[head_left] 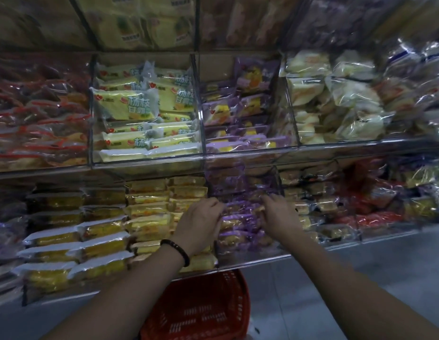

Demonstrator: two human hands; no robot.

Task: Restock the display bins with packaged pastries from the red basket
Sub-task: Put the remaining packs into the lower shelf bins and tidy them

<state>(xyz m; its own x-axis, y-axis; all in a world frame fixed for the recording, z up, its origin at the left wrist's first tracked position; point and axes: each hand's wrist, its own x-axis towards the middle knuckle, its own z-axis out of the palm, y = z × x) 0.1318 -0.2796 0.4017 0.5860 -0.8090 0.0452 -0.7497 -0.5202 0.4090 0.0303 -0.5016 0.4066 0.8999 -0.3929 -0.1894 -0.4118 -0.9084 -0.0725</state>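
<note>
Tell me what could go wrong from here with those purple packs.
1. The left hand and right hand seem to squeeze the purple packs from both sides, so the soft pastries could get crushed.
2. The bin looks well filled, so packs might slide out over its front edge.
3. The basket sits right below the arms; a step forward could catch on it.

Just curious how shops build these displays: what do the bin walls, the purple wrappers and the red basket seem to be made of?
The bin walls look like clear rigid plastic, likely acrylic: glossy and see-through, with bright edges. The purple wrappers look like thin plastic film: shiny, crinkled and partly transparent. The red basket looks like moulded plastic, fairly matte, with slotted walls.
</note>
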